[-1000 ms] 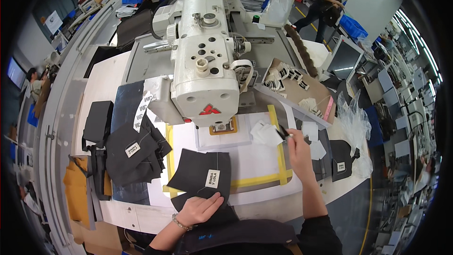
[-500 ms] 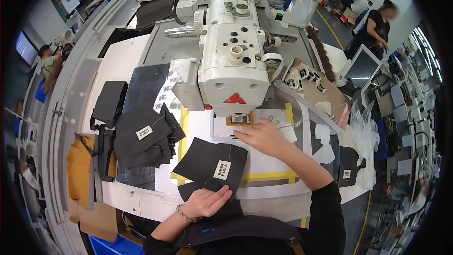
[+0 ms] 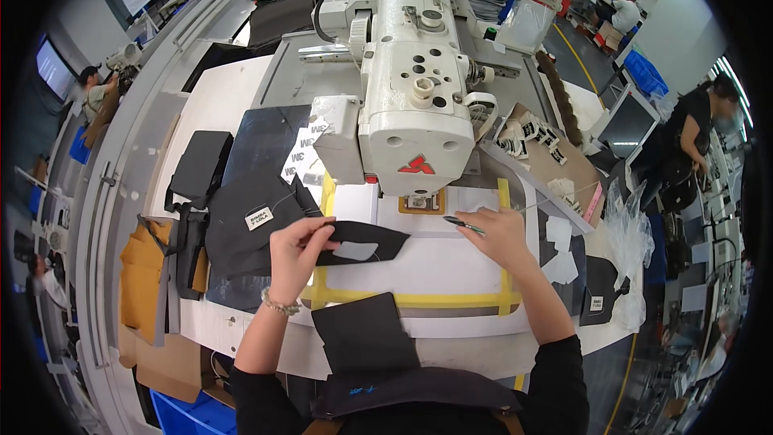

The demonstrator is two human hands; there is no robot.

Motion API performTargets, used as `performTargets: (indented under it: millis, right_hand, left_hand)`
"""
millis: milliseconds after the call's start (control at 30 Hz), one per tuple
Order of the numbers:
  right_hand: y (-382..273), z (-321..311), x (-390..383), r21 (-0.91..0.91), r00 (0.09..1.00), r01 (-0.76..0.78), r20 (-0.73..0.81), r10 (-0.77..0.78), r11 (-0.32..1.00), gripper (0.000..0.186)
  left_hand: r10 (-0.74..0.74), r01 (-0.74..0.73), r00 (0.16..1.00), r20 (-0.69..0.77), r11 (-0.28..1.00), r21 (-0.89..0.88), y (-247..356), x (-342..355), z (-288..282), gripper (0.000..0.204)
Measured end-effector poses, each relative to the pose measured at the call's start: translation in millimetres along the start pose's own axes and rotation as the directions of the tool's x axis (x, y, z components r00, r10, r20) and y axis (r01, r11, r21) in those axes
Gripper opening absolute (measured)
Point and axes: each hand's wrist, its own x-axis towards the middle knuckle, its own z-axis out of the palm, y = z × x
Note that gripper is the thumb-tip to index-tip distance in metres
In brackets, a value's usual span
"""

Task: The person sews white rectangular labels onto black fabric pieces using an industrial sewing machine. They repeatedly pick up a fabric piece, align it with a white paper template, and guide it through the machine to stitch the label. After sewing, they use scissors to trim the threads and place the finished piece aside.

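My left hand [image 3: 299, 248] pinches a black fabric piece [image 3: 386, 240] by its left end, between thumb and fingers. The piece is lifted and turned over, showing a pale grey patch on its underside. My right hand [image 3: 501, 235] is closed around a slim pointed tool [image 3: 465, 225], dark with a silver-green body; its exact kind is unclear. The tip points left toward the fabric, apart from it. Beyond the hands stands a white industrial sewing machine [image 3: 417, 141], with a small orange-rimmed clamp [image 3: 422, 205] under its head. Another black piece [image 3: 364, 337] lies over the table's front edge.
At left lie a stack of black pieces [image 3: 233, 246] with a cream label on top, a black block [image 3: 201, 163] and mustard fabric [image 3: 145, 274]. A cardboard tray [image 3: 555, 145] of labels sits at right, near clear plastic [image 3: 624, 229]. Yellow tape [image 3: 411, 300] borders the white work sheet.
My left hand has raised a black piece off the near table and flipped it, hiding its label. My right hand has drawn back rightward from the clamp, bringing the pointed tool into clearer view.
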Motion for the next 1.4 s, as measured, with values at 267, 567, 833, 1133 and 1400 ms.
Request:
performTargets:
  millis: [267,567,833,1133,1400]
  right_hand:
    - [31,-38,-43,-0.086,0.949,-0.270,-0.194,0.249,0.959,0.030]
    - [57,-46,-112,-0.149,0.838,-0.511,-0.308,0.451,0.847,0.034]
    - [64,-49,-110,-0.223,0.865,-0.474,-0.299,0.403,0.852,0.032]
    - [31,-44,-56,0.081,0.962,-0.225,0.174,0.208,0.971,0.013]
    - [18,-35,-83,0.082,0.944,-0.244,0.247,0.217,0.966,0.015]
  left_hand:
    - [0.667,-0.628,0.743,-0.047,0.720,0.294,51,-7,-90,0.010]
    - [0.129,0.148,0.908,-0.399,0.791,0.593,-40,-58,-177,0.021]
    - [0.565,-0.081,0.813,-0.145,0.355,0.931,-41,-43,-125,0.013]
    - [0.580,-0.696,0.688,0.436,0.357,0.623,-26,-15,24,0.015]
    - [0.564,-0.805,0.592,0.576,0.390,0.447,-19,-5,67,0.014]
